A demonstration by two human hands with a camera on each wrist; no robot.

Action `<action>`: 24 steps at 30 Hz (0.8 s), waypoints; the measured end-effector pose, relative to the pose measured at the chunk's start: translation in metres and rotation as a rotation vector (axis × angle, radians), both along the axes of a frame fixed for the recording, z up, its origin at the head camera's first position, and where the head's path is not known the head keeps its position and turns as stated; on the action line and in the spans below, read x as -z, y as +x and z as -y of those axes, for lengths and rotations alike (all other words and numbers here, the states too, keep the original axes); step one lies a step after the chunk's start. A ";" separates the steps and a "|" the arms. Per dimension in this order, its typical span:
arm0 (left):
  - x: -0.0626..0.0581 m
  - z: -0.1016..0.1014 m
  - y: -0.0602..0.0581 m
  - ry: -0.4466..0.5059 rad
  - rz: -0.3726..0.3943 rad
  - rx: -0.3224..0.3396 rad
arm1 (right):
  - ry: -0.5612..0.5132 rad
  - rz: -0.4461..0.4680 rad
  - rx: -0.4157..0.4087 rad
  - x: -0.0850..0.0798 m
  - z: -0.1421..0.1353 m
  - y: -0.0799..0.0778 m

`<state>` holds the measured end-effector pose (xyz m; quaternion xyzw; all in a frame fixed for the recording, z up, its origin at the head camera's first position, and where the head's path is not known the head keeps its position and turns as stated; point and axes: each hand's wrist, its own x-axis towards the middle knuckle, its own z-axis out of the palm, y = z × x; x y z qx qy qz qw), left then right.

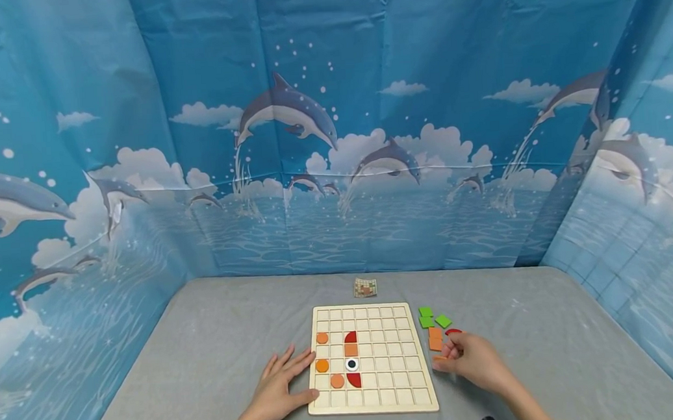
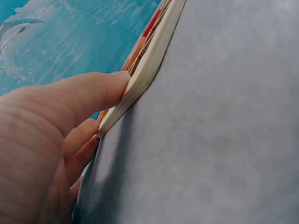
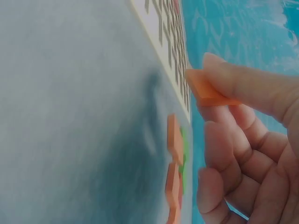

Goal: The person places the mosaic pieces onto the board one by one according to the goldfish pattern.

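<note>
A wooden grid board [image 1: 391, 363] lies on the table. My left hand [image 1: 275, 387] touches its left edge with spread, mostly straight fingers; in the left wrist view the thumb [image 2: 96, 93] rests against the rim. My right hand [image 1: 477, 364], raised just right of the board, pinches an orange square tile [image 3: 202, 89] between thumb and fingers. On the board sit three orange discs [image 1: 322, 366], two red rounded pieces [image 1: 354, 380], an orange square [image 1: 351, 349] and a white disc with a black centre [image 1: 352, 364].
Beyond the right hand lie green squares [image 1: 443, 321], orange squares [image 1: 436, 344] and a partly hidden red piece [image 1: 453, 331]. A small patterned card [image 1: 365, 288] is behind the board. A dolphin-print curtain [image 1: 372, 220] closes off the grey table [image 1: 216, 335] at the back and sides.
</note>
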<state>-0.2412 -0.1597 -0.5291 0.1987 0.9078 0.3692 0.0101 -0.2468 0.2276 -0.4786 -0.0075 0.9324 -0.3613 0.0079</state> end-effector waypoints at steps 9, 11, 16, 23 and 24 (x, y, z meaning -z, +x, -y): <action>0.000 0.000 -0.001 0.003 0.005 -0.002 | -0.044 -0.052 -0.063 -0.006 0.021 -0.004; 0.001 0.000 -0.001 0.001 0.009 -0.003 | -0.062 -0.078 -0.103 -0.007 0.025 -0.005; 0.002 0.000 -0.002 0.000 0.015 -0.002 | -0.139 -0.077 -0.186 -0.006 0.035 -0.008; 0.001 0.000 -0.002 0.005 0.008 -0.002 | -0.199 -0.057 -0.212 -0.008 0.055 -0.014; 0.001 0.000 -0.001 0.003 0.007 -0.003 | -0.198 -0.061 -0.213 -0.007 0.058 -0.015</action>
